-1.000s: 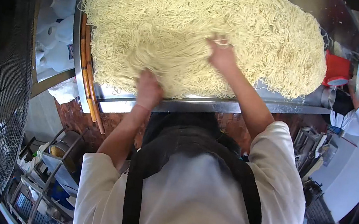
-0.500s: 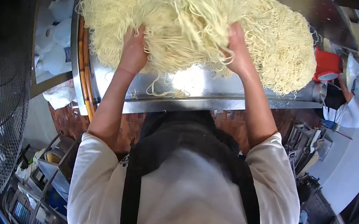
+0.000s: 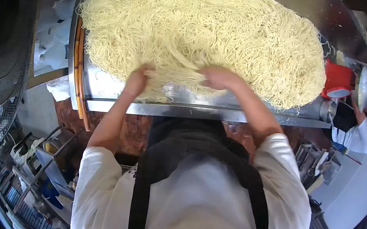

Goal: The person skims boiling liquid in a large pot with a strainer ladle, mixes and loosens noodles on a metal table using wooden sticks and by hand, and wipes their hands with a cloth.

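A broad heap of pale yellow noodles [image 3: 212, 31] covers most of the metal worktop [image 3: 156, 110]. At the heap's near edge, my left hand [image 3: 138, 80] has its fingers curled into the noodles, slightly smeared by motion. My right hand [image 3: 219, 77] is closed on strands at the same edge, a short way to the right. Loose strands stretch between the two hands, low over the worktop. The fingertips of both hands are partly hidden among the noodles.
Two bamboo poles [image 3: 78, 74] lie along the worktop's left end. White plastic bags [image 3: 59, 44] sit beyond them. At the right end are a red scale [image 3: 338, 78] and a metal container [image 3: 327, 110]. Another person [image 3: 360, 131] stands farther right.
The raised bunch of noodles has come down onto the heap. Both hands have moved down toward the worktop's near edge, and the right one has shifted left, closer to the left.
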The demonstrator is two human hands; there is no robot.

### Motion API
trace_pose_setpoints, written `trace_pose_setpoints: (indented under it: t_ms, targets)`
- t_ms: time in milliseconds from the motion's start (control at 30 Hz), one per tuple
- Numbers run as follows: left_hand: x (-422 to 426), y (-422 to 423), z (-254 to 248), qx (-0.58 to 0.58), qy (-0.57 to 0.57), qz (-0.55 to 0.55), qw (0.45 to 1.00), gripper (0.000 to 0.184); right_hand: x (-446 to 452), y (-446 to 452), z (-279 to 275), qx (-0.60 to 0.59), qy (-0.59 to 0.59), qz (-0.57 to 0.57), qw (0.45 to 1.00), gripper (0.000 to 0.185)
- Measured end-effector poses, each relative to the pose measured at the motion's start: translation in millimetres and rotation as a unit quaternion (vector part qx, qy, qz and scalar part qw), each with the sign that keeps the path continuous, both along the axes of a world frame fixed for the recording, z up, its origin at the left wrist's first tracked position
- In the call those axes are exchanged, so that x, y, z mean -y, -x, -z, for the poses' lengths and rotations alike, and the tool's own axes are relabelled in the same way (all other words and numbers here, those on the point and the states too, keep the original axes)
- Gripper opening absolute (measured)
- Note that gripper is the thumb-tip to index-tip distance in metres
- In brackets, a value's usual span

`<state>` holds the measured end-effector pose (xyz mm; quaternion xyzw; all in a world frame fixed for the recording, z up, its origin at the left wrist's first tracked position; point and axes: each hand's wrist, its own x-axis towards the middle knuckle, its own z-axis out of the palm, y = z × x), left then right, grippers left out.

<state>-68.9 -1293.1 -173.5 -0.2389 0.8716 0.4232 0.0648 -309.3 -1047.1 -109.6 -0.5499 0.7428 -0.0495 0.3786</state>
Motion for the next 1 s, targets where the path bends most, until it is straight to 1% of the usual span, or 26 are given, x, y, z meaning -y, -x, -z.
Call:
trace_pose_setpoints:
  t_ms: [67, 100, 133, 167, 200, 233, 267, 333, 367, 400, 467, 500, 567, 600, 633, 667, 700, 733, 767, 800, 833, 867, 933, 967, 1000]
  targets:
    - [16.7, -23.5, -6.2, 0.074, 0.084, -0.054, 0.992, 0.039, -35.6, 59.7, -22.7, 0.04, -0.174, 0.034, 0.983, 0.048]
    - [3.0, -21.0, -23.0, 0.127, 0.13, -0.045, 0.982, 0.04, -41.2, 85.9, -31.2, 0.012, -0.195, 0.054, 0.979, 0.049]
    - [-9.3, -8.4, -51.7, 0.178, 0.176, -0.034, 0.968, 0.042, -38.1, 111.7, -40.9, -0.017, -0.214, 0.077, 0.974, 0.05]
    - [-21.7, 6.6, -74.1, 0.228, 0.221, -0.02, 0.948, 0.043, -16.1, 128.4, -63.6, -0.018, -0.234, 0.117, 0.965, 0.052]
    - [-38.0, 22.4, -84.6, 0.191, 0.218, -0.035, 0.956, 0.044, 4.2, 130.8, -56.9, -0.084, -0.148, 0.155, 0.973, 0.052]
    - [-56.9, 40.6, -92.3, 0.153, 0.215, -0.052, 0.963, 0.045, 24.5, 133.0, -50.1, -0.15, -0.061, 0.19, 0.968, 0.052]
    - [-73.5, 56.2, -99.4, 0.114, 0.211, -0.068, 0.968, 0.046, 34.9, 122.0, -18.6, -0.271, 0.134, 0.213, 0.929, 0.05]
    - [-95.3, 89.0, -113.4, 0.053, 0.196, -0.081, 0.976, 0.049, 66.2, 95.2, -2.4, -0.218, 0.073, 0.196, 0.953, 0.045]
    - [-97.1, 101.7, -116.3, 0.02, 0.189, -0.085, 0.978, 0.051, 80.1, 82.5, 18.4, -0.234, -0.002, 0.126, 0.964, 0.044]
    - [-91.9, 111.5, -116.4, -0.013, 0.162, -0.104, 0.981, 0.052, 88.5, 62.3, 29.2, -0.179, -0.03, 0.071, 0.981, 0.043]
    - [-83.8, 122.8, -115.6, -0.077, 0.098, -0.142, 0.982, 0.056, 64.9, 18.6, 21.2, -0.035, -0.019, -0.037, 0.999, 0.046]
    - [-78.3, 124.5, -115.1, -0.064, 0.053, -0.156, 0.984, 0.06, 52.6, 18.4, 13.7, 0.022, 0.011, -0.064, 0.998, 0.047]
    - [-71.6, 127.0, -111.8, -0.078, 0.041, -0.161, 0.983, 0.061, 23.0, 42.3, -3.9, 0.133, 0.071, -0.116, 0.982, 0.05]
    - [-69.6, 126.6, -108.4, -0.084, 0.033, -0.166, 0.982, 0.061, 23.6, 67.0, -13.0, 0.105, 0.052, -0.025, 0.993, 0.052]
    - [-68.0, 127.8, -104.9, -0.101, 0.049, -0.156, 0.981, 0.061, 34.6, 102.6, -24.8, 0.074, 0.035, 0.065, 0.995, 0.054]
    - [-69.3, 128.0, -100.5, -0.115, 0.066, -0.146, 0.98, 0.062, 50.4, 141.0, -39.7, 0.078, 0.005, 0.242, 0.967, 0.054]
    - [-70.2, 130.2, -94.3, -0.127, 0.083, -0.137, 0.979, 0.062, 58.4, 177.5, -53.8, -0.025, 0.055, 0.25, 0.966, 0.06]
    - [-70.8, 133.1, -85.9, -0.125, 0.094, -0.145, 0.977, 0.063, 75.4, 218.7, -31.0, -0.182, 0.037, 0.254, 0.949, 0.069]
    - [-73.0, 136.1, -77.2, -0.121, 0.104, -0.152, 0.975, 0.063, 79.4, 247.1, -8.6, -0.238, 0.067, 0.261, 0.933, 0.074]
    - [-78.3, 141.2, -75.5, -0.116, 0.113, -0.157, 0.974, 0.064, 82.7, 236.8, 8.5, -0.247, 0.064, 0.245, 0.935, 0.077]
    - [-83.0, 147.7, -76.6, -0.123, 0.057, -0.172, 0.976, 0.062, 95.4, 218.5, 27.9, -0.256, 0.062, 0.23, 0.937, 0.08]
    - [-81.9, 152.8, -71.6, -0.127, 0.053, -0.176, 0.975, 0.063, 108.2, 200.0, 41.5, -0.267, 0.06, 0.214, 0.937, 0.082]
    - [-80.2, 164.6, -57.3, -0.139, 0.043, -0.194, 0.97, 0.065, 109.7, 149.5, 48.3, -0.134, 0.027, 0.129, 0.982, 0.074]
    - [-82.0, 177.8, -54.6, -0.117, -0.067, -0.281, 0.95, 0.063, 95.9, 127.9, 51.5, -0.088, 0.031, 0.099, 0.991, 0.073]
    - [-84.8, 195.8, -53.2, -0.093, -0.175, -0.36, 0.912, 0.061, 85.4, 112.7, 49.2, -0.043, 0.037, 0.069, 0.996, 0.072]
